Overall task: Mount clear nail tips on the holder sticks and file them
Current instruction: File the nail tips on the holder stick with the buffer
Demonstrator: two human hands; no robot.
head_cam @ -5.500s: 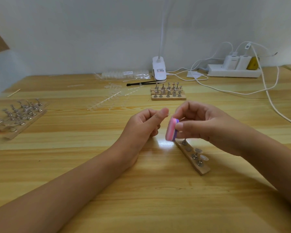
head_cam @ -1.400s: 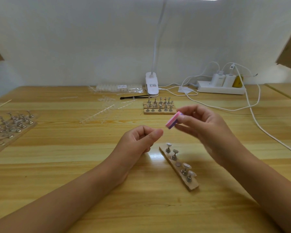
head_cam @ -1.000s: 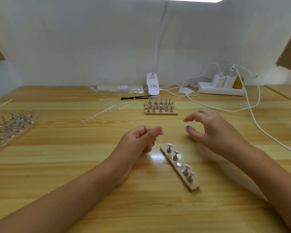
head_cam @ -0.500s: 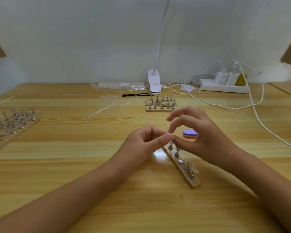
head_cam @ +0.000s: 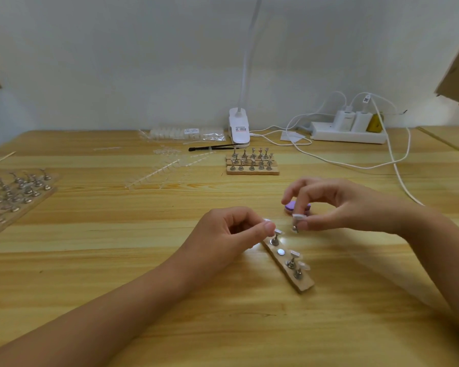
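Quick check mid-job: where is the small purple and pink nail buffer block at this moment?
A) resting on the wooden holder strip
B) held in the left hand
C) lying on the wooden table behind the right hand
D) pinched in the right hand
C: the purple and pink buffer block lies on the wooden table, partly behind the right hand, which pinches a metal holder stick with a clear tip instead.

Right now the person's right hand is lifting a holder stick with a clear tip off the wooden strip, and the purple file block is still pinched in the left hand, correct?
Not quite. The head view shows the purple file block lying on the table, behind the right hand. The left hand pinches something small, not the block. The rest fits: the right hand's grip holds a holder stick with a clear tip above the wooden strip.
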